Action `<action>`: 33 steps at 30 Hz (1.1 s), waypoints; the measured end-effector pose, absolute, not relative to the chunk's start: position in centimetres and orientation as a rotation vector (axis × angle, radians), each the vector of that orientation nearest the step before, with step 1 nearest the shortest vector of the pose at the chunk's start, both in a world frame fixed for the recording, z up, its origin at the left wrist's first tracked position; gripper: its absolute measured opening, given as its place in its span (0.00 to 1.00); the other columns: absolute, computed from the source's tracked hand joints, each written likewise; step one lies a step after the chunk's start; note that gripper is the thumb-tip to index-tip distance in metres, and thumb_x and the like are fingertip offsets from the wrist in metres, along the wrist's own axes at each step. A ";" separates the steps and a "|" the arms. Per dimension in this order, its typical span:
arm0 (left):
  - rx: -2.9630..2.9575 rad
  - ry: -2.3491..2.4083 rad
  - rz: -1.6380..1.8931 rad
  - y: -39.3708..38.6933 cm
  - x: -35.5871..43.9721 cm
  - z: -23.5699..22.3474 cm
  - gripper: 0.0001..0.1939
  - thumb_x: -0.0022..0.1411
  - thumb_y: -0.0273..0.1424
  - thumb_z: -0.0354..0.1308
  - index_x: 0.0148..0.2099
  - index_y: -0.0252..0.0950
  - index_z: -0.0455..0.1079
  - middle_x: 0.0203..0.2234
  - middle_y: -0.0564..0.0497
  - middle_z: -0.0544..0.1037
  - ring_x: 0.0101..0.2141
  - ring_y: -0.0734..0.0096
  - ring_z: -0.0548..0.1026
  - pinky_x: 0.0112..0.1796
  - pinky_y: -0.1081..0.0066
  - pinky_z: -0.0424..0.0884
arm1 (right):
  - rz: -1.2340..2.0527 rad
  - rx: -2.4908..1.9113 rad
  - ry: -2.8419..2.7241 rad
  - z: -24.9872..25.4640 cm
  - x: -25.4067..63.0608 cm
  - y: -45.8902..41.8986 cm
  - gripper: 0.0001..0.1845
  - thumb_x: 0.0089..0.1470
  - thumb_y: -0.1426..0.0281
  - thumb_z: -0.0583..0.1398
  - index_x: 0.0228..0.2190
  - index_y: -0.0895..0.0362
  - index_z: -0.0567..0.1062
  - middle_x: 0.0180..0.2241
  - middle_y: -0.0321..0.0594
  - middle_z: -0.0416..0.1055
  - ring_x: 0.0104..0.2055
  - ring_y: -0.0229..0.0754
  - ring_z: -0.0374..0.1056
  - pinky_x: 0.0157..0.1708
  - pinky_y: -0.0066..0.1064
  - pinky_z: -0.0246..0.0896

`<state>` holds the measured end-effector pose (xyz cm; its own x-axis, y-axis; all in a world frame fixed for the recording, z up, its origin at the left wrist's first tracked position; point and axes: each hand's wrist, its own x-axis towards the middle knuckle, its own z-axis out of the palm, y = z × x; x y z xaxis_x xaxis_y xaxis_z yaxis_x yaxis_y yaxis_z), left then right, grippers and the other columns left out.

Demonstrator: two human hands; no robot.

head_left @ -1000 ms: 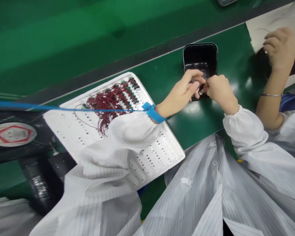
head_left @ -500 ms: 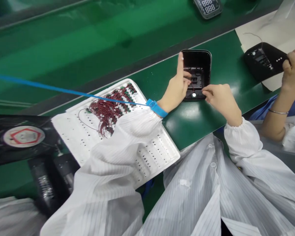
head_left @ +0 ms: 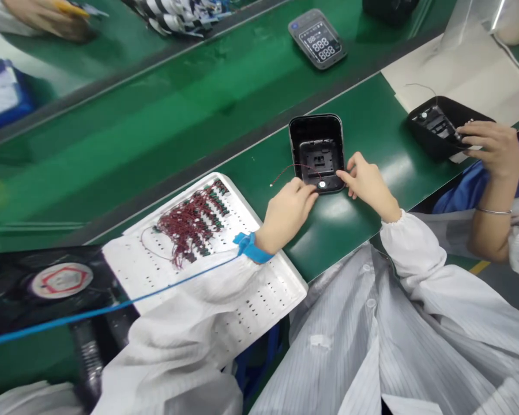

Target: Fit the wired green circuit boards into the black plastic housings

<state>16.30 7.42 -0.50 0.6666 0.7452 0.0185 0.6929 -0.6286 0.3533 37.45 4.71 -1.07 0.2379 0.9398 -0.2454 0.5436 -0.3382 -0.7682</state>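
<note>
A black plastic housing (head_left: 318, 125) lies open side up on the green bench. A small round white-topped part (head_left: 322, 185) sits at its near end, and a thin red-and-black wire (head_left: 294, 165) arches from it over the left rim to a tiny white connector. My left hand (head_left: 289, 212), with a blue wrist strap (head_left: 254, 248), has its fingers closed at the near left corner of the housing, beside the round part. At the near right corner, the thumb and fingers of my right hand (head_left: 369, 183) grip the wall.
On my left is a white foam tray (head_left: 285, 282) with a bundle of red wires (head_left: 190, 225). Further left lies a black part with a round label (head_left: 63, 281). A display unit (head_left: 318, 40) rests beyond the bench edge. At right, a co-worker's hand (head_left: 493, 147) holds another black housing (head_left: 432, 129).
My left hand has come down from inside the housing to its near left corner, its raised index finger lowered. The wire now hangs out over the left rim. The view has shifted.
</note>
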 end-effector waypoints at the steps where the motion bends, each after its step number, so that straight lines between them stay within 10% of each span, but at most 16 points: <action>1: 2.673 1.095 0.173 7.3 16.9 -0.5 0.14 0.73 0.32 0.51 0.52 0.32 0.75 0.45 0.40 0.78 0.44 0.56 0.76 0.42 0.62 0.72 | 0.973 -1.973 -1.354 -1.0 37.3 4.7 0.13 0.63 0.70 0.61 0.33 0.51 0.59 0.13 0.22 0.62 0.15 0.40 0.65 0.22 0.29 0.60; 16: 2.894 0.737 0.126 12.2 20.3 -3.5 0.14 0.75 0.28 0.45 0.53 0.31 0.70 0.45 0.40 0.78 0.44 0.57 0.76 0.44 0.61 0.71 | 1.229 -1.777 -0.937 -2.6 38.4 3.8 0.16 0.66 0.67 0.59 0.30 0.52 0.57 0.18 0.27 0.70 0.15 0.35 0.69 0.13 0.21 0.61; 33: 2.789 0.752 0.440 18.6 27.5 -4.4 0.19 0.70 0.21 0.45 0.58 0.32 0.71 0.62 0.31 0.69 0.65 0.47 0.64 0.57 0.47 0.72 | 0.828 -1.781 -1.428 -5.7 38.6 1.8 0.13 0.66 0.64 0.55 0.28 0.53 0.65 0.21 0.30 0.70 0.21 0.35 0.67 0.29 0.26 0.61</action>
<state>27.48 18.56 -4.42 0.8242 0.5183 0.2281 0.4527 -0.8451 0.2844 38.58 1.76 -5.73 0.1883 0.9806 -0.0542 0.5343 -0.1486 -0.8321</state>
